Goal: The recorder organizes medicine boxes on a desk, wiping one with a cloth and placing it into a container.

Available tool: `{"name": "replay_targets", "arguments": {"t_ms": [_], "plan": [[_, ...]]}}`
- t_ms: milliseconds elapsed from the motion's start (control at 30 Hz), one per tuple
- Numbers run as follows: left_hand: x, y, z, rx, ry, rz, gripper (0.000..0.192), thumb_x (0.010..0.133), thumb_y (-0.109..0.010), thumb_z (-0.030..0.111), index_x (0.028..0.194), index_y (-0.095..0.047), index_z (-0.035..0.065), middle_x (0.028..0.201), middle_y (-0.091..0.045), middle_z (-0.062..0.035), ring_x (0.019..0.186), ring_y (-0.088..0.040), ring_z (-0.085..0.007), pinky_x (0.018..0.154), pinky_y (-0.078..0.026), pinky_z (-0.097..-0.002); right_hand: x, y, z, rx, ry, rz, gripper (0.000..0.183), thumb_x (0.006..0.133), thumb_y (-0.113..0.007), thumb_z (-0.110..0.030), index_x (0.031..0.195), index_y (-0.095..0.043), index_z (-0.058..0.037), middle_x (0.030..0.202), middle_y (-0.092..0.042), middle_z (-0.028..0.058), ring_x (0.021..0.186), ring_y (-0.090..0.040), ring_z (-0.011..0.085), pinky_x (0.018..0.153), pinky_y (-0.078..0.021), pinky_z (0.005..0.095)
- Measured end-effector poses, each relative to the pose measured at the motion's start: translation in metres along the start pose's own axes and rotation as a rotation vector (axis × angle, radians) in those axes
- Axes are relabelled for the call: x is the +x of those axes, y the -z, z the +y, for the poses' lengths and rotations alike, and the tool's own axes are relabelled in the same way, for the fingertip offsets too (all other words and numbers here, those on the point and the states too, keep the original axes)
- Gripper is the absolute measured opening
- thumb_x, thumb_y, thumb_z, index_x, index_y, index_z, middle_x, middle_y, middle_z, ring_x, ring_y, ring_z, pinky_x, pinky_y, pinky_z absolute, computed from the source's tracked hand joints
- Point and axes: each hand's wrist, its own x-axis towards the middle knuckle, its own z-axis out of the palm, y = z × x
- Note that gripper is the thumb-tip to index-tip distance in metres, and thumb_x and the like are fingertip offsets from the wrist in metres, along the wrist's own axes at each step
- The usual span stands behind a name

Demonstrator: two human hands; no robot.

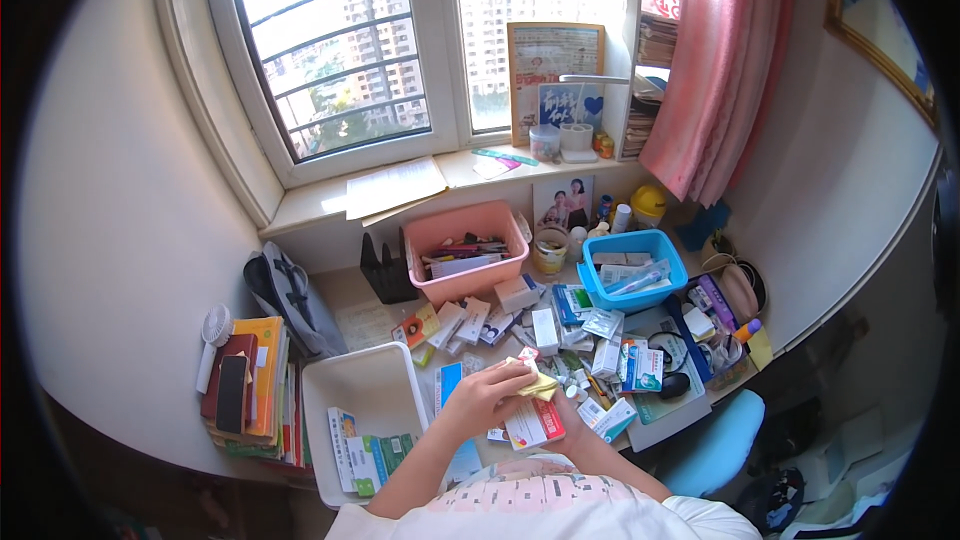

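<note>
In front of my chest, my left hand (489, 392) pinches a folded yellow cloth (541, 385) against the upper end of a white and red medicine box (531, 427). My right hand (574, 420) grips that box from its right side, its fingers partly hidden behind it. To the left stands a white plastic bin (366, 384) with several medicine boxes (369, 463) lying at its near end. Beyond my hands, loose medicine boxes (546, 331), blister packs (602, 322) and small white bottles (576, 393) are spread across the desk.
A pink basket (469, 286) of pens and a blue basket (637, 303) stand at the back. Stacked books (259, 337) bear a phone (232, 394) and a handheld fan (215, 330) at left. A black mouse (675, 385) and a full organizer box (716, 345) sit at right.
</note>
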Motion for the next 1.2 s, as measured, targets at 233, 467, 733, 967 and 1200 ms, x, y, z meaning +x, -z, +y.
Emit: {"name": "replay_targets", "arguments": {"t_ms": [233,467,733,967,1200], "plan": [[-0.018,-0.022,0.037,0.098,-0.252,-0.176,0.040,0.074,-0.074,0.009,0.114,-0.069,0.0123,0.114,-0.070,-0.0050,0.112,-0.064,-0.0229,0.106,-0.045,-0.0414,0.001,-0.028,-0.006,-0.215,0.037,0.148,0.058,0.099,-0.032,-0.056,0.133,-0.052,-0.0136,0.126,-0.062,0.0093,0.111,-0.063,0.0272,0.098,-0.0494,0.0495],[-0.003,0.000,-0.018,0.106,0.098,-0.046,0.042,0.076,-0.072,0.005,0.118,-0.067,0.0092,0.122,-0.066,-0.0104,0.114,-0.062,-0.0290,0.094,-0.053,-0.0389,0.001,0.007,0.000,0.000,-0.081,-0.096,0.054,0.101,-0.037,-0.052,0.135,-0.050,-0.0123,0.131,-0.058,0.0110,0.113,-0.062,0.0304,0.098,-0.0501,0.0508],[-0.016,-0.020,0.028,-0.191,-0.117,-0.292,0.043,0.079,-0.072,0.003,0.121,-0.067,0.0099,0.123,-0.066,-0.0111,0.121,-0.059,-0.0269,0.099,-0.051,-0.0384,0.002,0.049,-0.017,0.074,-0.122,-0.181,0.054,0.099,-0.039,-0.054,0.129,-0.055,-0.0115,0.121,-0.064,0.0114,0.103,-0.066,0.0259,0.092,-0.0535,0.0455],[-0.032,-0.013,-0.007,-0.347,0.106,-0.247,0.042,0.076,-0.071,-0.003,0.116,-0.070,0.0081,0.121,-0.067,-0.0097,0.121,-0.059,-0.0280,0.100,-0.049,-0.0373,0.006,0.039,-0.003,0.077,-0.183,-0.141,0.061,0.099,-0.034,-0.055,0.133,-0.052,-0.0078,0.124,-0.063,0.0127,0.107,-0.064,0.0278,0.093,-0.0528,0.0440],[-0.038,-0.004,-0.014,-0.345,0.097,-0.139,0.039,0.076,-0.071,-0.005,0.114,-0.072,0.0068,0.117,-0.069,-0.0103,0.120,-0.060,-0.0296,0.106,-0.045,-0.0420,0.003,0.009,-0.018,-0.140,-0.062,0.011,0.064,0.101,-0.027,-0.053,0.141,-0.042,-0.0050,0.130,-0.059,0.0153,0.114,-0.062,0.0296,0.095,-0.0521,0.0449]]}}
